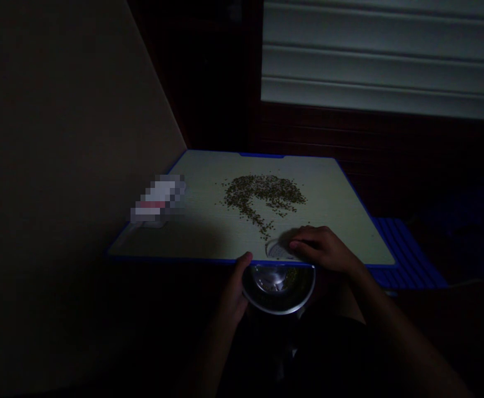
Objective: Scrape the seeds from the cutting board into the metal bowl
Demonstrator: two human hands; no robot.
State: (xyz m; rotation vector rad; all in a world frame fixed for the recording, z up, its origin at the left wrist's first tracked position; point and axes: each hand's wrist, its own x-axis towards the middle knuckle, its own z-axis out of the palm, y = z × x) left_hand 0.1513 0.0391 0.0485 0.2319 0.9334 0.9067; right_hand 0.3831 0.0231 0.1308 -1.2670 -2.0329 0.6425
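My left hand grips the rim of a steel bowl, held just under the near edge of a small blue-edged table. A few grains lie inside the bowl. My right hand rests on the table at its near edge, fingers curled over a small pale card-like piece right above the bowl. A heap of small brownish grains is spread across the middle of the table, with a thin trail running down toward my right hand.
A small blurred white and red object lies at the table's left edge. A beige wall rises at the left. A blue ribbed surface sits to the right of the table. The room is dark.
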